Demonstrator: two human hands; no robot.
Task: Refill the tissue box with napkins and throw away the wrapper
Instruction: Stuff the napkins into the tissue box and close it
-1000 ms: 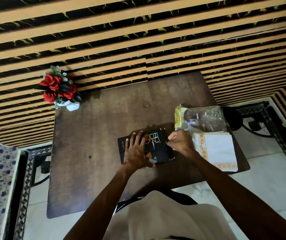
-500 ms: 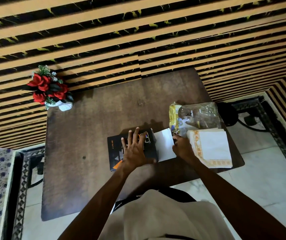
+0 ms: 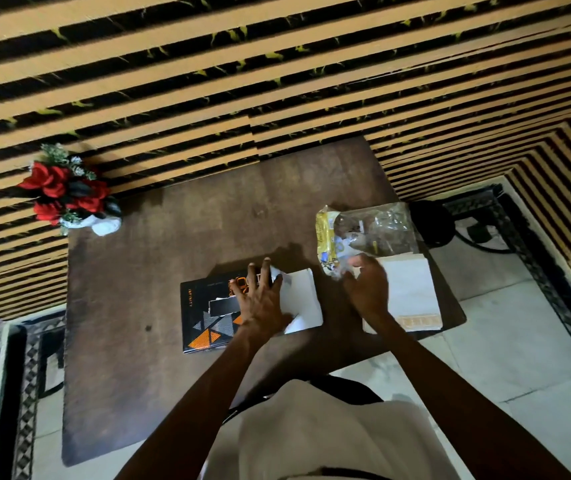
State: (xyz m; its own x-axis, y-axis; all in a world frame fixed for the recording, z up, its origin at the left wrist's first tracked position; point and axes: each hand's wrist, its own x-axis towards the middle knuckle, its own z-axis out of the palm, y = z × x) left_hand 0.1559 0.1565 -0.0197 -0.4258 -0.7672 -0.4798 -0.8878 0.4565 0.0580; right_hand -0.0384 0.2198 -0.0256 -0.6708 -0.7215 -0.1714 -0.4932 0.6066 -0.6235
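The black tissue box (image 3: 208, 315) lies flat on the table (image 3: 131, 375). The left hand (image 3: 260, 299) is spread wide, pressing down on the box. A white flap (image 3: 303, 301) sticks out of its right side. Right of the box, the right hand (image 3: 367, 289) rests on the napkins (image 3: 412, 292), fingers loosely bent; I cannot tell if it pinches any. The wrapper (image 3: 370, 230) lies just behind them. Best to hold the box firmly and slide the napkins in flat.
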